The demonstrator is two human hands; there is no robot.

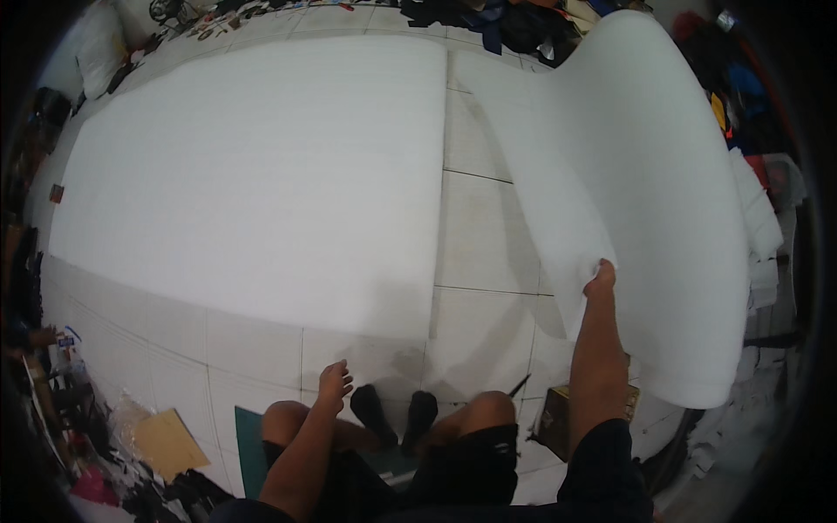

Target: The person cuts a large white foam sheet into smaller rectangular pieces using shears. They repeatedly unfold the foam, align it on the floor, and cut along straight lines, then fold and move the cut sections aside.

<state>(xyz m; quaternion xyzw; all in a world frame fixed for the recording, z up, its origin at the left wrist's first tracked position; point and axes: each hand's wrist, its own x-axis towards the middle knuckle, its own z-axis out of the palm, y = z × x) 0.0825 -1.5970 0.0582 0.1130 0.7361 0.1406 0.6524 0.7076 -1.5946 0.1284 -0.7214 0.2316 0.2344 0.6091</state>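
My right hand (601,276) is closed on the near left edge of a white foam sheet (558,174). That sheet runs into a large white foam roll (667,218), which curves up on the right side. Over the floor in front of my left knee hangs my left hand (335,383), holding nothing, its fingers loosely bent and apart. Another wide white foam sheet (261,183) lies flat on the floor to the left. A strip of tiled floor separates its straight right edge from the sheet in my right hand.
Dark cloth and clutter (514,26) lie at the far side. Near the left rim are a tan board (170,443) and loose scraps. A box (554,423) stands beside my right knee, with a dark thin tool (520,385) close by. White stacked pieces (757,209) line the right.
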